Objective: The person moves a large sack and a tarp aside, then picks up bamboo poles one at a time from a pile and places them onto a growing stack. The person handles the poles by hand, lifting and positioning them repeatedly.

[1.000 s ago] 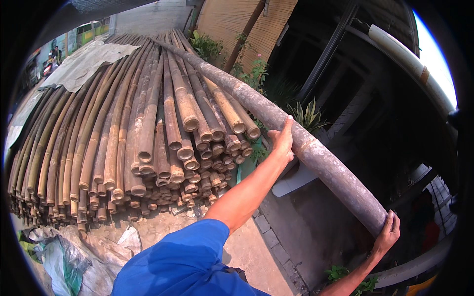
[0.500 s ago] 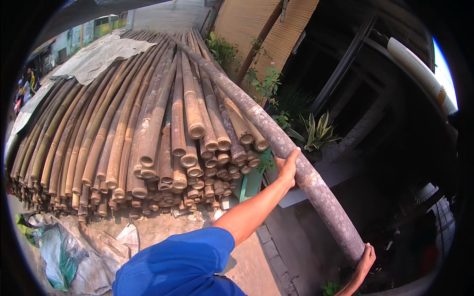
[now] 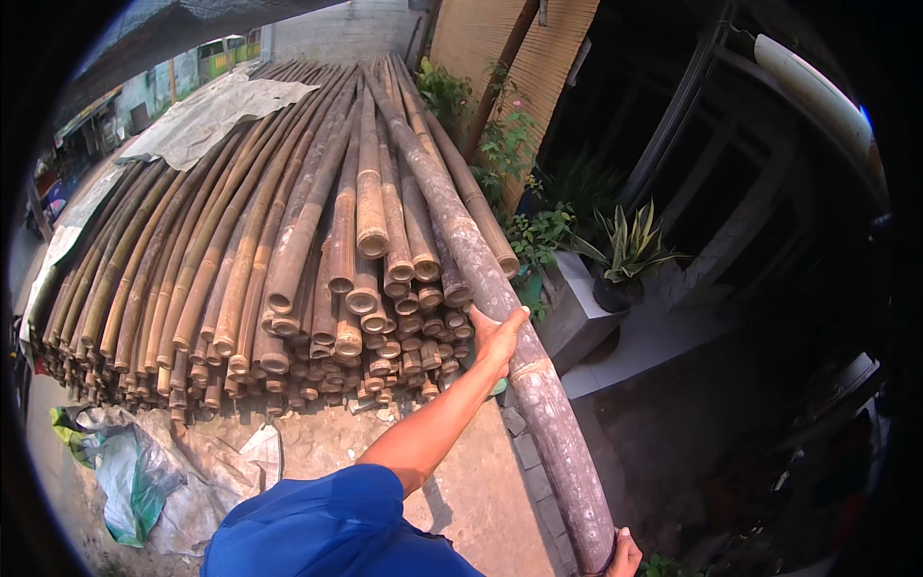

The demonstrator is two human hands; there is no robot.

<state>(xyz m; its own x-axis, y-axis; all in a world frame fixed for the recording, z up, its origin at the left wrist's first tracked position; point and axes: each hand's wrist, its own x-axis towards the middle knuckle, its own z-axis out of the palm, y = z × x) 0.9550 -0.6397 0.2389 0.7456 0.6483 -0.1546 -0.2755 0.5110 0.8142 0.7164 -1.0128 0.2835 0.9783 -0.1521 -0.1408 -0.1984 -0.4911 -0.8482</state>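
A long, thick bamboo pole [image 3: 543, 389], grey-brown with pale blotches, slants from the far top of the stack down to the lower right. My left hand [image 3: 497, 338] grips its left side partway along, thumb pointing forward over the top and fingers partly hidden. Close to the near end, my right hand [image 3: 625, 555] curls around the pole from the right; the lower picture edge cuts it off. To the left lies a big stack of bamboo poles [image 3: 226, 260], their hollow cut ends facing me. The held pole's far part rests over the stack.
Pale sheeting [image 3: 207, 115] covers part of the stack. Crumpled plastic sacks [image 3: 159, 471] lie on the ground at lower left. On the right, a potted plant [image 3: 630, 252] stands on a light ledge [image 3: 586, 298]. A woven bamboo screen [image 3: 538, 82] hangs behind leafy plants.
The near part of the held pole has swung left, closer to the stack. Both my hands have moved left and lower with it, still gripping.
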